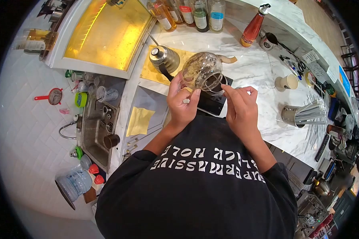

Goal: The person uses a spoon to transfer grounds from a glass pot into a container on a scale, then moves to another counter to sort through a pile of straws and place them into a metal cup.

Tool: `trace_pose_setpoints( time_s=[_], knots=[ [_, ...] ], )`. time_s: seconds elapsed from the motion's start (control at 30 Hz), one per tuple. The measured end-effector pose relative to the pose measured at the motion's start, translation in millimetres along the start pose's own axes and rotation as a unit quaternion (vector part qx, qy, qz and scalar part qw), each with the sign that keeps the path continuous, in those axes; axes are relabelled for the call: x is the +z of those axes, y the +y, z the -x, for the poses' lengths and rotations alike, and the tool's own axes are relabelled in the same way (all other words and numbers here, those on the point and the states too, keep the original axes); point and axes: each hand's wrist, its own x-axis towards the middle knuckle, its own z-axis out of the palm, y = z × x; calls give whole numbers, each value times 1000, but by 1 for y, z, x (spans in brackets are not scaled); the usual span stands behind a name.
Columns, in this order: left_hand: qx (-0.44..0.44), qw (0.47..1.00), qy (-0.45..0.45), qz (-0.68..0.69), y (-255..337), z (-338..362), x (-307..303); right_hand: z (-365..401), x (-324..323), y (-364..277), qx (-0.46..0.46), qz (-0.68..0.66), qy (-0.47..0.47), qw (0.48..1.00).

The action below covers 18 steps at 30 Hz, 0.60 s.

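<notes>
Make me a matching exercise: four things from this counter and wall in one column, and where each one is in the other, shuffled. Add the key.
1. glass pot
2. kettle
3. strainer
4. straws

A. against the white tiles
B. in a metal tin
C. in the left hand
D. on a yellow cloth

Right pairs: 1-C, 2-D, 3-A, 4-B

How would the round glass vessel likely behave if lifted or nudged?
The glass vessel is probably fragile, being clear glass. Its rounded belly could roll if laid down, though the tan handle might stop it. It looks rigid, so it likely won't flex.
</notes>
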Motion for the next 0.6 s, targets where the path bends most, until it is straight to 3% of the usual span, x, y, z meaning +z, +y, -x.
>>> trace_pose_setpoints(
  time_s=[0.13, 0.33, 0.43, 0.53, 0.6],
  knots=[
    [14, 1000, -5, -9, -4, 3, -3, 3, 2, -6, 10, -4, -9, 1000],
    [15, 1000, -17, -11, -8, 9, -4, 13, 3, -9, 161, -185, -34, 969],
    [16, 999, -27, -16, -8, 9, -2, 11, 3, -12, 331, -377, -18, 865],
    [11, 999, -36, -18, -8, 8, 0, 8, 4, -6, 355, -495, 21, 793],
    [0, 999, -43, -4, -7, 7, 2, 3, 2, -5, 360, -497, 31, 789]
  ],
)
